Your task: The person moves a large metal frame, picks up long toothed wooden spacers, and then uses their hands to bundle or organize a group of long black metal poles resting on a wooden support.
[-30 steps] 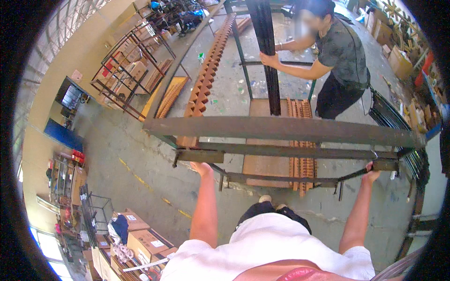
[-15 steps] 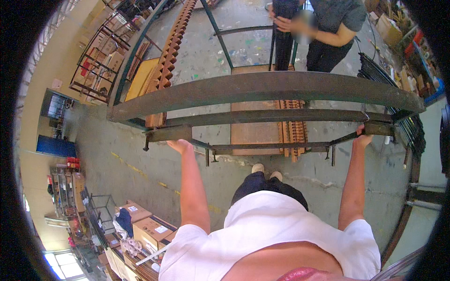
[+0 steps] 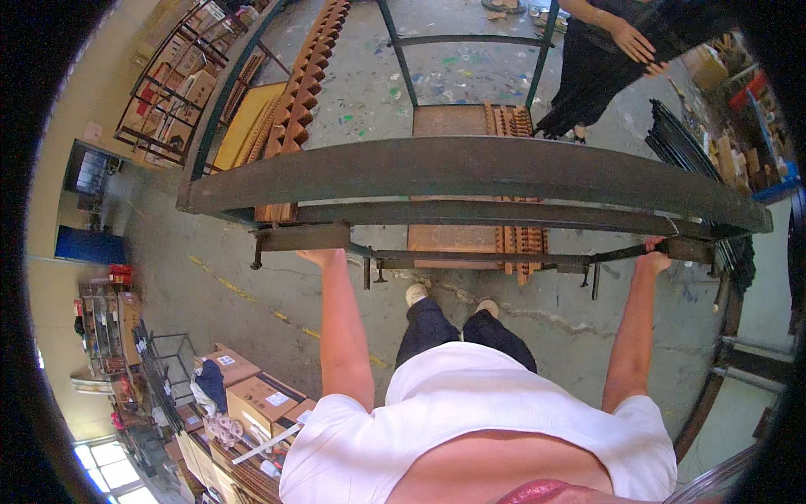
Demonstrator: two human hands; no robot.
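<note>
A long dark metal rack (image 3: 470,168) spans the view in front of me. My left hand (image 3: 321,255) is closed at the rack's lower left end, its fingers mostly hidden behind a flat metal plate (image 3: 302,237). At the opposite end, my right hand (image 3: 656,255) wraps round the rack's lower bar, beside another plate (image 3: 690,249). Both arms stretch forward. Long notched wooden strips (image 3: 304,105) lie along the rack's left side. Lower down, more notched strips (image 3: 520,239) rest on a brown board (image 3: 453,238).
Beyond the rack at right, a co-worker's hand (image 3: 631,40) is at a long black bundle (image 3: 693,34). Black bars (image 3: 684,139) lie to the right. Cardboard boxes (image 3: 259,403) stand behind me at left; a wire-framed cart (image 3: 172,88) is far left.
The co-worker has moved right, and the black bundle has gone from upright to slanted. My feet have moved apart. Both my hands keep their places on the rack.
</note>
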